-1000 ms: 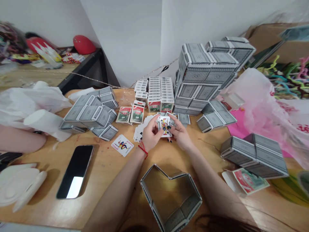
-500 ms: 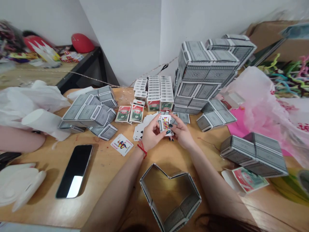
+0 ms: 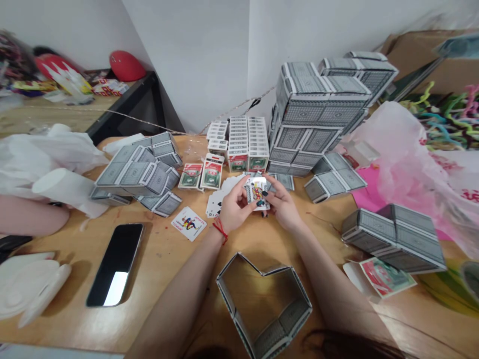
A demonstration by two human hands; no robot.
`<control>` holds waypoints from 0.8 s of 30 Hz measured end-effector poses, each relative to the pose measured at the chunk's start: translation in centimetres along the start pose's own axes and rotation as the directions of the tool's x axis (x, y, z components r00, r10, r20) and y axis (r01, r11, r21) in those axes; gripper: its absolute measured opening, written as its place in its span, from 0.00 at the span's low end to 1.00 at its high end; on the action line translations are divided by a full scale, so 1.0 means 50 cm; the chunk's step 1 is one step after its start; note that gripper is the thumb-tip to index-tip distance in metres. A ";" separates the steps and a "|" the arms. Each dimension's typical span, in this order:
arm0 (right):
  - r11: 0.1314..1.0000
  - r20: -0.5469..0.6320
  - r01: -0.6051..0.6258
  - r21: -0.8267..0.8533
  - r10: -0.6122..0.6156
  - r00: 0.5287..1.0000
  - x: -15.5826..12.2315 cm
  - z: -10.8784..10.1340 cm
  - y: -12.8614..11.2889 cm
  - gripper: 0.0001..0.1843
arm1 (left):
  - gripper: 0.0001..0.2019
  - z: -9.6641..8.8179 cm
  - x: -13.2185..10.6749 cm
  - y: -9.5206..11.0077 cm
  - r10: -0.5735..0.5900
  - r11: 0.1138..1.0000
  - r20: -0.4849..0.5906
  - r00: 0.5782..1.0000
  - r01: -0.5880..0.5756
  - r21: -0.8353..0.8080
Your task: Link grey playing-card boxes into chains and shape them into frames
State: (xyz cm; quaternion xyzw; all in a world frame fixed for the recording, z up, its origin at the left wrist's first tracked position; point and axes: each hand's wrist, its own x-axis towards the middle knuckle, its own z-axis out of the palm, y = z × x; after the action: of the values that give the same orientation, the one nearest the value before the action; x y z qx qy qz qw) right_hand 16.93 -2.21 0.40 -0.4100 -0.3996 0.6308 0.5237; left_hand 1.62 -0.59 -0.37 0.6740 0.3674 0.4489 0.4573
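Both my hands meet over the middle of the wooden table (image 3: 157, 271) and pinch one face card (image 3: 256, 191), picture side up. My left hand (image 3: 232, 209), with a red string at the wrist, grips its left side. My right hand (image 3: 281, 205), nails painted dark, holds its right edge and top. A fan of loose cards (image 3: 220, 199) lies just beyond my left hand. A heart-shaped frame of folded cards (image 3: 264, 304) stands on the table between my forearms. A joker card (image 3: 189, 224) lies face up to the left.
Blocks built of folded cards stand at the back right (image 3: 318, 114), the left (image 3: 136, 172) and the right (image 3: 396, 239). Rows of card boxes (image 3: 239, 142) line the back. A black phone (image 3: 117, 263) lies left. Another person's forearm (image 3: 30, 217) rests at the left edge. A pink plastic bag (image 3: 407, 169) fills the right.
My hands and the face card have drifted slightly up and to the right; the fingers have shifted on the card. Nothing else has moved.
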 end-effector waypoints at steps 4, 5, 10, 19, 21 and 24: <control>1.000 -0.017 -0.007 -0.009 0.007 1.000 -0.001 0.002 -0.002 0.28 | 0.33 0.001 0.001 0.001 0.005 1.000 0.008 1.000 -0.005 -0.001; 1.000 -0.022 -0.006 -0.017 0.006 1.000 -0.002 0.002 -0.002 0.28 | 0.33 0.001 0.001 0.002 0.007 1.000 0.010 1.000 -0.007 -0.003; 0.997 -0.038 0.036 -0.069 -0.038 0.999 -0.003 0.007 -0.001 0.29 | 0.31 0.003 0.001 0.002 0.011 0.998 0.020 1.000 -0.010 -0.057; 0.998 0.027 0.031 -0.060 -0.029 0.999 -0.008 0.017 -0.002 0.22 | 0.18 0.005 0.001 -0.008 -0.067 0.987 -0.066 0.996 0.056 -0.149; 0.999 0.036 0.014 -0.046 -0.012 0.999 -0.007 0.017 0.001 0.20 | 0.18 0.006 0.002 -0.008 -0.094 0.982 -0.082 0.992 0.079 -0.170; 0.999 0.042 -0.006 -0.040 0.008 0.999 -0.007 0.015 0.006 0.20 | 0.19 0.007 0.003 -0.006 -0.120 0.978 -0.080 0.990 0.104 -0.179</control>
State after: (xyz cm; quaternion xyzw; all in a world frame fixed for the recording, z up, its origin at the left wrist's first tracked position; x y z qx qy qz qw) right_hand 16.16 -2.63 0.44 -0.4081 -0.4217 0.6332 0.5047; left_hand 1.96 -0.45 -0.67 0.5886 0.3843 0.4831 0.5220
